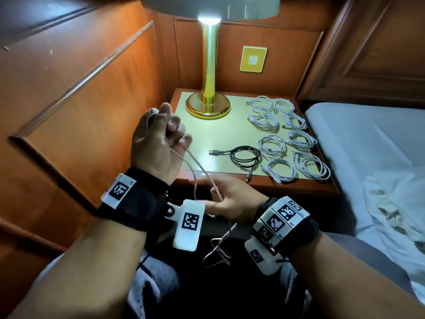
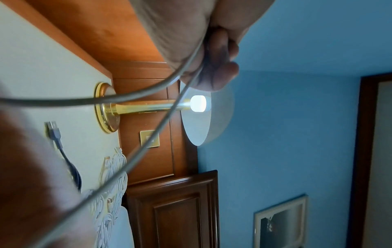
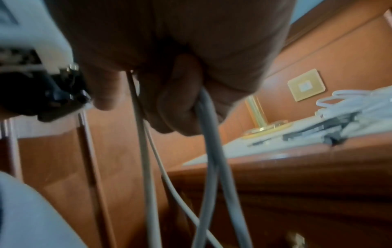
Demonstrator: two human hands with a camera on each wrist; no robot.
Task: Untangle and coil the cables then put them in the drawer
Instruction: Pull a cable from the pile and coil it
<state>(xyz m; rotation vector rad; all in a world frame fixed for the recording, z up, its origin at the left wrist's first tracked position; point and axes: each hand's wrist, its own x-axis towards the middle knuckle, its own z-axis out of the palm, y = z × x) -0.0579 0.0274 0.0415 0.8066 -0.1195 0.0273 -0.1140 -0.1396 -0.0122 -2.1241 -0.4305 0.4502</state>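
Note:
A pale cable runs between both hands in front of the nightstand. My raised left hand grips it, with a turn looped over the thumb; the left wrist view shows two strands of the cable leaving the curled fingers. Lower down, my right hand lies palm up with the cable passing through it. In the right wrist view its fingers curl round the cable. The slack hangs tangled over my lap. No open drawer shows.
Several coiled white cables and one coiled black USB cable lie on the right half of the nightstand. A brass lamp stands at its back. Wood panelling is on the left, a bed on the right.

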